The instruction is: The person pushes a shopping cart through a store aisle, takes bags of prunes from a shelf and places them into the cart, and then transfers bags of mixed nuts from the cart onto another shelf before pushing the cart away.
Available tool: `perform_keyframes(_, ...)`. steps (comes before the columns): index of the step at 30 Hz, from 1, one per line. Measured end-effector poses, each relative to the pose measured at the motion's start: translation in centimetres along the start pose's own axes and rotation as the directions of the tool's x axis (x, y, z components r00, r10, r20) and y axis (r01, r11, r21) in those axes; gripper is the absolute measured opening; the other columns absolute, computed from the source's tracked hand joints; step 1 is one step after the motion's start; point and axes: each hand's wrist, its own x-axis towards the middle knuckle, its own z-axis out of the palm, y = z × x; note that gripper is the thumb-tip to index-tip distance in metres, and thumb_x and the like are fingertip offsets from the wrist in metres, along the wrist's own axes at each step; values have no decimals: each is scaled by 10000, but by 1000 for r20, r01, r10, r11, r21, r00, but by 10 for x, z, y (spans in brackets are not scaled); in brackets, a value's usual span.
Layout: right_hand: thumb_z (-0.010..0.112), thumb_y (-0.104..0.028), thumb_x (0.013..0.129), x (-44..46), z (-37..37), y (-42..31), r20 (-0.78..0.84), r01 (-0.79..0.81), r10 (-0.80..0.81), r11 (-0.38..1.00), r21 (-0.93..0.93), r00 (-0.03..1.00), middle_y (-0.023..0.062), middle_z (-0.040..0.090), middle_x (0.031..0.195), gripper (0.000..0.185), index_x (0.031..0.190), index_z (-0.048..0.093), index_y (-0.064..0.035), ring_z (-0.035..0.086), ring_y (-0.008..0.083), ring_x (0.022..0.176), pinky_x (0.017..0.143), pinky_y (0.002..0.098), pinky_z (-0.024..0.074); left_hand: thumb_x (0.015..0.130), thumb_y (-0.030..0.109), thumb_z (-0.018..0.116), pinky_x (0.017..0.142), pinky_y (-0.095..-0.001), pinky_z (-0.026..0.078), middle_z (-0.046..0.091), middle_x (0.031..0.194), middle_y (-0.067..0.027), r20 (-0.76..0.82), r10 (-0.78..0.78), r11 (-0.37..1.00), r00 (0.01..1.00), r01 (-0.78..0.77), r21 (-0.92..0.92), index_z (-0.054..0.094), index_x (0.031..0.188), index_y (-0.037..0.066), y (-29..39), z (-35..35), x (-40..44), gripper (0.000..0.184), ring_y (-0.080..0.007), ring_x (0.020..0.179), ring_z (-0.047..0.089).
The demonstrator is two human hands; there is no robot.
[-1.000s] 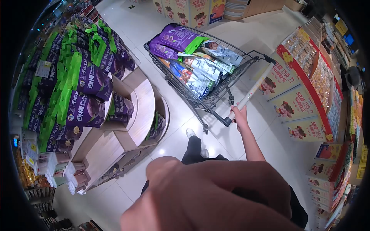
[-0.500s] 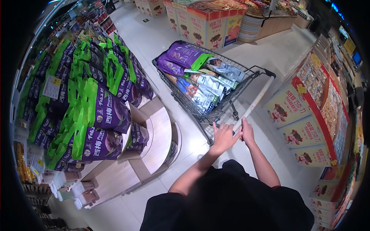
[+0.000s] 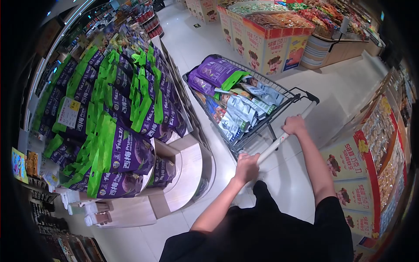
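My left hand [image 3: 247, 167] is closed round the near left end of the cart's pale handle bar [image 3: 275, 149]. Farther along the same bar, my right hand [image 3: 294, 125] is wrapped round it. The wire shopping cart [image 3: 283, 106] stands in front of me. Purple bags with a green edge [image 3: 217, 72] lie at its far left side. Silvery-white bags [image 3: 239, 114] and other colourful packs fill its middle and near part.
At left a curved wooden shelf [image 3: 185, 157] carries many purple prune bags [image 3: 131, 153] with green tops. Boxed candy bins [image 3: 275, 46] stand at the back, beside a rounded wooden counter [image 3: 331, 54]. Another candy bin [image 3: 371, 174] rises close at right.
My left hand has closed on the handle bar, and my right hand has shifted along it, away from the left. The view has turned, bringing more of the back candy bins in.
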Motion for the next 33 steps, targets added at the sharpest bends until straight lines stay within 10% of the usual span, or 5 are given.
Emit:
perform_keyframes(8,447,-419,728,64,-46,-38,338,130,-127,991,14,932,19,632,591,405,686,675,-88,639,148,656,680,298,478,703,256,624,819,-397,392,634,751,-116,465,-391,910,794,259,323,603,951,65,-57,-43,62,314,-275,794,608)
perform_keyframes(11,418,-457,755,100,-58,-44,385,192,-207,978,78,899,24,624,587,455,700,672,-82,633,153,612,671,300,481,696,292,615,788,-408,450,646,819,-129,301,-697,691,651,497,525,656,869,81,-73,-21,103,276,-272,838,617)
perform_keyframes(17,485,-623,738,174,-58,-56,619,114,-273,952,285,736,73,647,684,604,752,668,-48,604,175,569,607,303,499,700,246,560,769,-399,481,638,858,-168,360,-655,740,665,466,485,669,861,75,-112,-53,138,259,-305,852,610)
perform_keyframes(27,409,-663,747,269,-77,-82,392,394,-442,897,202,807,64,634,628,668,673,667,-51,613,189,605,583,325,483,657,297,587,763,-391,483,643,822,-170,296,-698,699,652,532,477,674,817,59,-194,-78,204,300,-307,820,620)
perform_keyframes(33,403,-603,777,318,-99,-102,491,294,-344,939,180,800,61,520,458,641,571,616,-35,538,206,451,515,348,428,631,221,584,791,-379,479,639,869,-178,322,-707,698,630,547,463,673,825,42,-250,-87,241,278,-305,862,613)
